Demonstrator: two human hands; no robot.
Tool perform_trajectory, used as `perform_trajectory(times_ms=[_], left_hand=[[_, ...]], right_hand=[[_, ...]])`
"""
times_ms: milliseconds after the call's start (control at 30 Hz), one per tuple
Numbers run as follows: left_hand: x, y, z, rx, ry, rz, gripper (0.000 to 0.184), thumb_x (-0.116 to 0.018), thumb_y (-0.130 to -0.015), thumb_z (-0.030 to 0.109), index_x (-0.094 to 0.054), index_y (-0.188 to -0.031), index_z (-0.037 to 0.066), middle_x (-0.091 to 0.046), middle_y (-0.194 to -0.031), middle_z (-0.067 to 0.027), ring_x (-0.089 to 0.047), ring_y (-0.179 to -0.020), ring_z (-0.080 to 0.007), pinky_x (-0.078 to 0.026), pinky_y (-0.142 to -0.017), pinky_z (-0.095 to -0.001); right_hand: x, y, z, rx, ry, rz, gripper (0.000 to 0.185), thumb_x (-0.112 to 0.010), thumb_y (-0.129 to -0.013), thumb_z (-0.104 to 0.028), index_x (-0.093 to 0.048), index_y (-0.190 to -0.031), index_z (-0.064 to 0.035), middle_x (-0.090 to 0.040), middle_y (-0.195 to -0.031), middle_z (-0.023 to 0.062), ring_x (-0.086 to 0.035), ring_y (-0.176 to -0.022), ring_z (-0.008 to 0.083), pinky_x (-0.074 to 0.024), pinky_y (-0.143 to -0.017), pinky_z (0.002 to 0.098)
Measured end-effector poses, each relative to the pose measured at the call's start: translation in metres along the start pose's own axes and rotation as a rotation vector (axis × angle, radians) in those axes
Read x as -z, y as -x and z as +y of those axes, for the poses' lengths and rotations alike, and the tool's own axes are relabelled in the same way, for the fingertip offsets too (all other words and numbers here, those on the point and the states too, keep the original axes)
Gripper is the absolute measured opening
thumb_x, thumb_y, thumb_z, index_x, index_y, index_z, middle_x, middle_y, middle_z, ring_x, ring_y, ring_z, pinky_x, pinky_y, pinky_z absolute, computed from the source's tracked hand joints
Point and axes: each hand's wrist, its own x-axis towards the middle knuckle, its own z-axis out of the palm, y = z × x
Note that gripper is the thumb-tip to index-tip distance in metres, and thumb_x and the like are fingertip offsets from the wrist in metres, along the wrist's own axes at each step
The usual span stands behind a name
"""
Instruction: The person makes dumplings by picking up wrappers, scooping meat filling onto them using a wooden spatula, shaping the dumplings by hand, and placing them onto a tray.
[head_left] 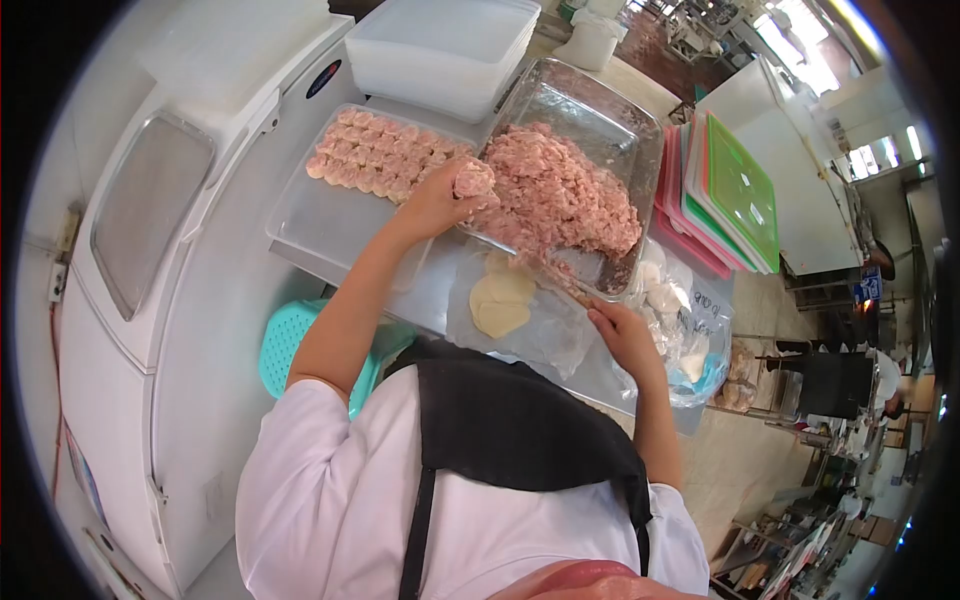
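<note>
My left hand (435, 205) is closed around a meat-filled dumpling (474, 180), held up at the near left corner of the metal pan (565, 85). A large mound of pink minced meat (565, 190) fills much of that pan. My right hand (624, 338) grips the handle of a slim spatula (572, 287), whose far end, smeared with meat, lies by the pan's near edge. Between my hands, round pale dough wrappers (500, 305) overlap on a clear plastic sheet (545, 335). Left of the pan, rows of filled dumplings (385, 150) sit on a translucent tray (335, 215).
Stacked translucent trays (440, 60) stand behind the dumplings. Right of the pan are a pile of coloured boards (735, 185) and a plastic bag (690, 310) with pale contents. A turquoise stool (290, 345) is below the table's left side, near a white cabinet (210, 330).
</note>
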Motion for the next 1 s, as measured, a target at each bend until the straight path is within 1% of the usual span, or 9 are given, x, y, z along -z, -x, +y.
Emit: perform_trajectory(times_ms=[100, 200, 300, 433, 500, 600, 800, 900, 1000], left_hand=[[-0.002, 0.0, -0.015, -0.072, -0.109, 0.054, 0.038, -0.077, -0.08, 0.017, -0.058, -0.109, 0.003, -0.063, -0.092, -0.0036, -0.058, -0.084, -0.0112, -0.049, -0.075, -0.0286], [-0.004, 0.002, -0.023, 0.023, -0.046, 0.002, 0.035, -0.076, -0.08, 0.017, -0.058, -0.107, 0.004, -0.063, -0.088, -0.0029, -0.057, -0.08, -0.0101, -0.048, -0.072, -0.028], [-0.008, 0.009, -0.025, 0.09, 0.032, -0.024, 0.038, -0.075, -0.079, 0.021, -0.059, -0.108, 0.002, -0.065, -0.102, -0.0137, -0.061, -0.095, -0.0246, -0.047, -0.085, -0.0351], [-0.018, 0.024, -0.018, -0.022, 0.128, -0.331, 0.037, -0.073, -0.078, 0.018, -0.059, -0.109, 0.003, -0.065, -0.098, -0.0104, -0.061, -0.091, -0.022, -0.048, -0.083, -0.0344], [-0.031, 0.035, -0.024, -0.002, 0.052, -0.5, 0.036, -0.073, -0.075, 0.011, -0.058, -0.108, 0.004, -0.064, -0.094, -0.0058, -0.06, -0.086, -0.0168, -0.048, -0.081, -0.0324], [-0.064, 0.055, -0.033, 0.061, -0.088, -0.414, 0.037, -0.073, -0.073, 0.013, -0.058, -0.106, 0.004, -0.064, -0.099, -0.0117, -0.061, -0.096, -0.0271, -0.047, -0.086, -0.0376], [-0.119, 0.055, -0.059, -0.293, -0.491, -0.224, 0.036, -0.071, -0.07, 0.013, -0.06, -0.103, 0.005, -0.063, -0.098, -0.0158, -0.058, -0.095, -0.0399, -0.048, -0.084, -0.0423], [-0.119, 0.057, -0.05, -0.115, -0.351, -0.378, 0.061, -0.07, -0.069, 0.011, -0.053, -0.127, 0.005, -0.061, -0.113, -0.0191, -0.055, -0.108, -0.0376, -0.042, -0.096, -0.0423], [-0.094, 0.049, 0.022, 0.046, -0.327, -0.335, 0.057, -0.069, -0.071, 0.011, -0.054, -0.125, 0.004, -0.062, -0.114, -0.0174, -0.055, -0.112, -0.0353, -0.042, -0.098, -0.0408]], right_hand=[[-0.017, 0.003, 0.018, 0.049, -0.14, -0.013, 0.035, -0.059, -0.093, -0.027, -0.063, -0.115, -0.0005, -0.068, -0.09, 0.0169, -0.065, -0.082, 0.0297, -0.0486, -0.075, 0.0372], [-0.007, 0.002, 0.017, -0.185, -0.315, -0.156, 0.037, -0.059, -0.094, -0.028, -0.062, -0.115, 0.0015, -0.064, -0.081, 0.0098, -0.058, -0.072, 0.0187, -0.0467, -0.07, 0.032], [0.011, -0.008, 0.007, -0.268, -0.483, -0.059, 0.037, -0.059, -0.094, -0.029, -0.063, -0.115, 0.0012, -0.058, -0.077, 0.0052, -0.05, -0.068, 0.0132, -0.0447, -0.066, 0.0287], [0.013, -0.016, 0.026, 0.097, -0.207, 0.047, 0.034, -0.06, -0.092, -0.027, -0.064, -0.116, -0.0032, -0.067, -0.084, 0.0115, -0.064, -0.075, 0.0251, -0.0484, -0.069, 0.0357], [0.023, -0.006, 0.021, 0.051, -0.046, -0.1, 0.031, -0.058, -0.092, -0.025, -0.065, -0.113, -0.0039, -0.068, -0.091, 0.0159, -0.065, -0.084, 0.032, -0.0495, -0.073, 0.0395], [0.021, -0.002, 0.019, 0.02, 0.227, -0.222, 0.027, -0.055, -0.091, -0.024, -0.066, -0.106, -0.0038, -0.067, -0.096, 0.0192, -0.063, -0.089, 0.0377, -0.0496, -0.076, 0.0446], [-0.012, -0.01, 0.014, 0.037, 0.419, -0.132, 0.024, -0.05, -0.092, -0.024, -0.063, -0.093, -0.004, -0.064, -0.089, 0.0174, -0.063, -0.086, 0.0373, -0.048, -0.077, 0.0486], [0.005, -0.003, 0.004, 0.066, 0.364, -0.141, 0.024, -0.051, -0.092, -0.025, -0.064, -0.096, -0.0045, -0.065, -0.091, 0.0176, -0.063, -0.087, 0.0367, -0.0484, -0.078, 0.0471], [0.037, 0.003, -0.009, 0.069, 0.239, -0.085, 0.026, -0.052, -0.092, -0.026, -0.065, -0.103, -0.0055, -0.065, -0.098, 0.0187, -0.063, -0.09, 0.0362, -0.049, -0.079, 0.045]])
